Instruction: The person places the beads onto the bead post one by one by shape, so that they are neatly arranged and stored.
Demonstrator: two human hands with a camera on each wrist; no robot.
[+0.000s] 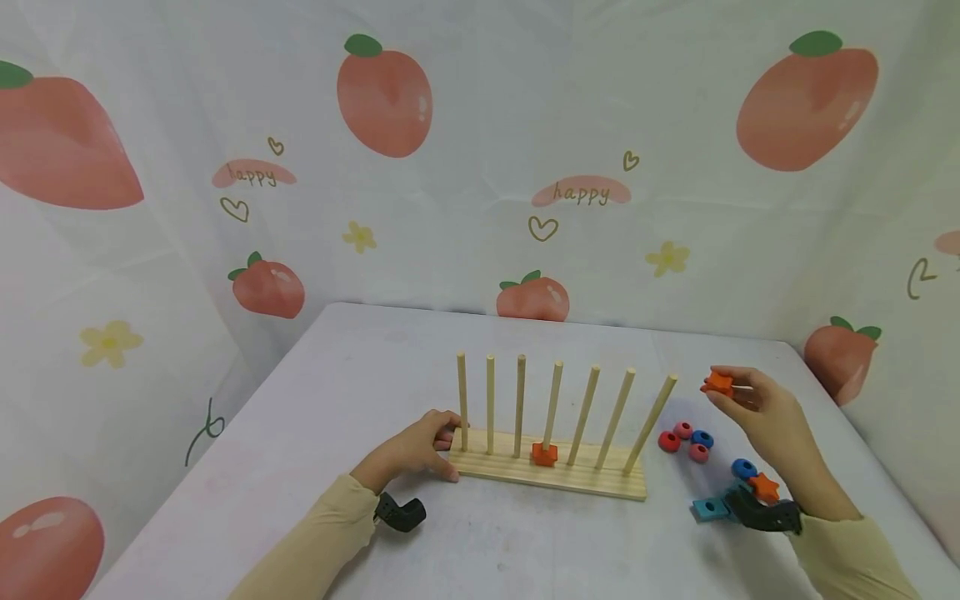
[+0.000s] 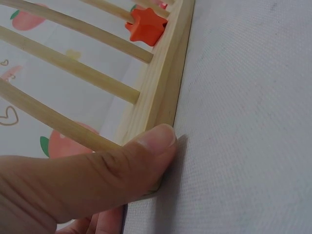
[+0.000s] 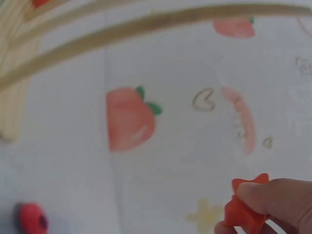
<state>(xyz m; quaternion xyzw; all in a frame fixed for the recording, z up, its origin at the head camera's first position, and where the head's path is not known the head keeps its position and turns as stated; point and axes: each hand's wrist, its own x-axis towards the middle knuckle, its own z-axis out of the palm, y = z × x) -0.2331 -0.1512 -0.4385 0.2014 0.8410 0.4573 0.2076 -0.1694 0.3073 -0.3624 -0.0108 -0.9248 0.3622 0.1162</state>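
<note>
Orange star bead point(image 1: 717, 383) sits pinched in the right grip point(image 1: 763, 410), right of frame; the left grip point(image 1: 410, 445) clasps the wooden rack point(image 1: 555, 477), lower centre. Threading seems in hand; the next move likely calls for bringing the bead above a peg point(image 1: 583, 416).

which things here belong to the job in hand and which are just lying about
In the job:
- pegboard, gripped by the left hand
- held star, in the right hand
- star on the middle peg
- loose star, probably

Lying about, perhaps for later:
- red bead
- pink beads
- blue beads
- teal block
</note>
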